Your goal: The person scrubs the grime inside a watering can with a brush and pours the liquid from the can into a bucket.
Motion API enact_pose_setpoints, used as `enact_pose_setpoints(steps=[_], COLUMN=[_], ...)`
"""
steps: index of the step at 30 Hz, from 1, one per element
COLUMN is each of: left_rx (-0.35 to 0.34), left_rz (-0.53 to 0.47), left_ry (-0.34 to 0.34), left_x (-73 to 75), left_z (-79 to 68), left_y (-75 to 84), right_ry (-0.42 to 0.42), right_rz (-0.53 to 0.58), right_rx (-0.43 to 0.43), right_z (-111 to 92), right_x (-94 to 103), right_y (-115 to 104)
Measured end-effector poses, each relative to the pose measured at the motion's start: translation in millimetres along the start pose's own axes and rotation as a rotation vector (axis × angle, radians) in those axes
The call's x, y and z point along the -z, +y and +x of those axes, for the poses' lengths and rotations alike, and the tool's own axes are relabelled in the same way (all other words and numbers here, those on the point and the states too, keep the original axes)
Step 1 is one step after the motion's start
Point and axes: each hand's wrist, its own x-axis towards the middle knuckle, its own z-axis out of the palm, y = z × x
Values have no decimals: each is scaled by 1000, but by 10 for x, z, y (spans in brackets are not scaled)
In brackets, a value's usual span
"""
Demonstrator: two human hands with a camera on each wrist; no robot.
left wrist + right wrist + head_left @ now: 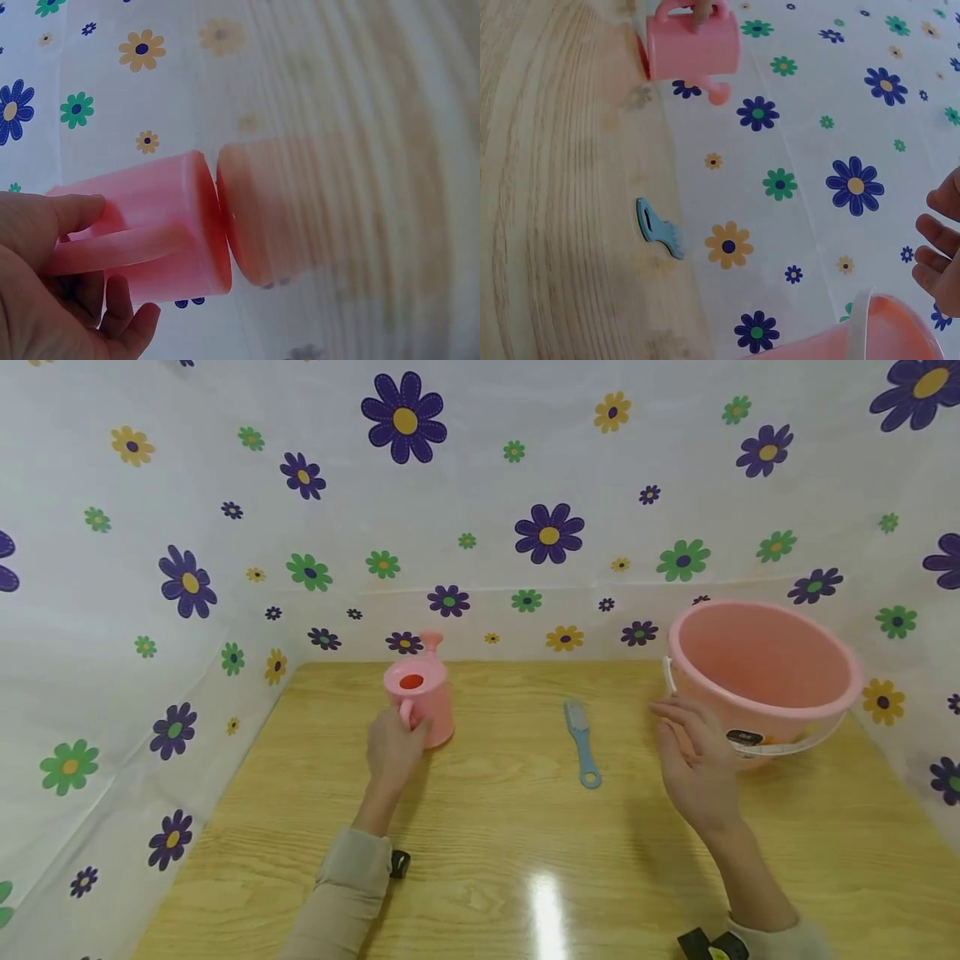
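Observation:
A pink watering can [431, 714] stands upright at the back left of the table, its spout toward the back. My left hand [395, 745] holds it by its handle [120, 249], thumb on one side and fingers curled round the other. Whether its base is slightly off the table I cannot tell. On the right, my right hand [697, 768] is in front of the left side of a pink bucket [757, 689]. Its fingers are loosely bent and hold nothing; the right wrist view shows them apart from the bucket's white handle [860, 330].
Between the watering can and the bucket lies a light blue comb [581, 743] with a ring-ended handle. The wooden table [480, 835] ends at a flower-patterned cloth [480, 485] behind and at both sides.

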Motion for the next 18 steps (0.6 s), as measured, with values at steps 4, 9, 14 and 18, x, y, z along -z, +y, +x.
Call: enact_pose_setpoints(steps=[4,9,14,18], left_rx=[12,14,34,55], left_rz=[68,101,152,196], left_ry=[-11,-44,-79,-82], left_x=[49,83,93,96], left_z=[-11,-22,-34,-27], left_y=[-14,-48,-54,-74], right_ry=[-61,-112,-123,-128], right_rz=[14,16,1,-7], right_rx=[-32,-70,-35,-15], right_z=[-24,-57,-44,-30], right_x=[-59,-63,-59,-59], right_y=[-16,-24,-5,3])
